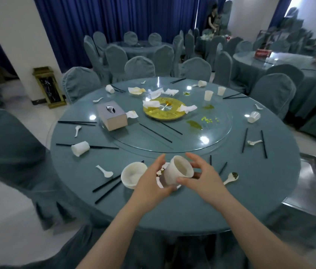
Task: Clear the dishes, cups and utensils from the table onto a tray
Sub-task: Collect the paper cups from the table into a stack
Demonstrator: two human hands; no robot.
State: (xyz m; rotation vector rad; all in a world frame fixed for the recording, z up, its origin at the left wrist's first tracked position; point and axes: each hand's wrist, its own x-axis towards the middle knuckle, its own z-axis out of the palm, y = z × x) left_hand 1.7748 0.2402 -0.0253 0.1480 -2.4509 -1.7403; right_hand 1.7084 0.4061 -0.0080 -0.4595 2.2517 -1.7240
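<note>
Both hands up close: left hand [149, 183] & right hand [201, 177] grip white cup [178, 170], tilted, just above small plate [166, 176] at near tabletop [192, 206] edge. Could slip or spill leftovers — tilt. Metal tray [312, 183] well apart, far right

Glossy glass turntable [217, 133] reflects ceiling lights above a matt teal cloth-covered table [250, 181]; white matt cup [178, 171], smooth black chopsticks [106, 186], crumpled paper napkins [154, 94] and a shiny metal tray [312, 183] nearby.
</note>
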